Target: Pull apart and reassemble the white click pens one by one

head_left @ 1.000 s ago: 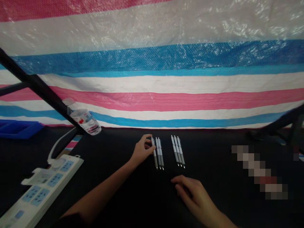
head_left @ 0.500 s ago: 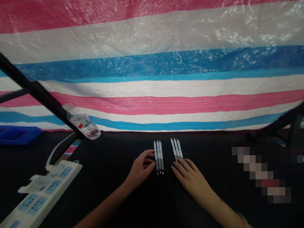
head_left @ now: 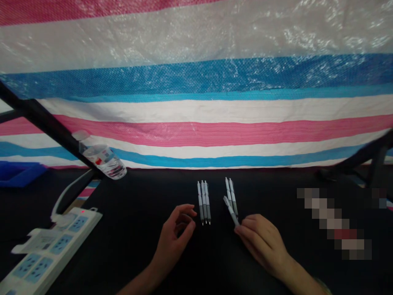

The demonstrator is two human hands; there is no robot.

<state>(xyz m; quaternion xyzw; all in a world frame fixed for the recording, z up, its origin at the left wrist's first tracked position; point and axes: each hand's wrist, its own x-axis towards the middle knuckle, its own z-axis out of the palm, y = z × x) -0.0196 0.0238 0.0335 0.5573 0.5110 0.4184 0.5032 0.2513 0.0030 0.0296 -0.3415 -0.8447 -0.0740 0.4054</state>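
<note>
Three white-and-grey pens (head_left: 204,203) lie side by side on the black table, tips toward me. My left hand (head_left: 178,229) is just to their left with fingers curved and apart, holding nothing. To the right, two similar pens (head_left: 232,194) lie close together. My right hand (head_left: 262,241) pinches the lower end of another pen (head_left: 230,210) between thumb and fingers. That pen slants up and to the left, overlapping the lower part of the right-hand pair; its tip is hidden by my fingers.
A white power strip (head_left: 53,246) with a plugged-in cord is at the left. Behind it a clear water bottle (head_left: 107,161) leans by a black metal frame (head_left: 61,131). A blue tray (head_left: 20,174) sits far left. Striped plastic sheeting (head_left: 196,135) hangs behind the table.
My right hand has taken one pen from the right group and pulled it toward me, tilting it. My left hand has drawn back slightly from the left pens.
</note>
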